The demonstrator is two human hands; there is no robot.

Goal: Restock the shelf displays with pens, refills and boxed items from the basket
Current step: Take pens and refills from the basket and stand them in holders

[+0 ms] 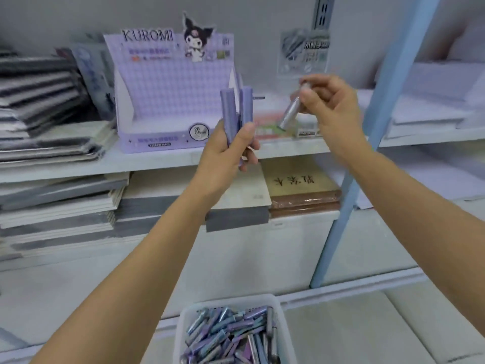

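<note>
Left hand (228,153) is raised before the front edge of the upper shelf (157,161). Its fingers and thumb are curled round a small bunch of purple tubes (237,111). The bunch is held upright, with the tops standing well above the fist. The exact count cannot be told through the blur.

Right hand (333,106) is held higher and to the right, apart from the left. A single silvery tube (290,112) is pinched near its top between thumb and curled fingers. It is tilted, lower end pointing down and left toward the shelf surface, not touching it as far as can be seen.

A purple display box (168,95) with a cartoon header card is stood on the upper shelf, left of centre. The bunch of purple tubes is seen in front of its right front corner.

A white basket (183,319) is set at the bottom edge of the view, below both arms. It is filled with loose tubes (228,334), purple and silvery, lying jumbled.

Stacked notebooks (44,109) are piled at the left end of the upper shelf. A brown wrapped pack (301,193) is lying on the shelf beneath. A blue post (367,143) rises at the right. A hanging packet (303,53) is seen on the back wall.
</note>
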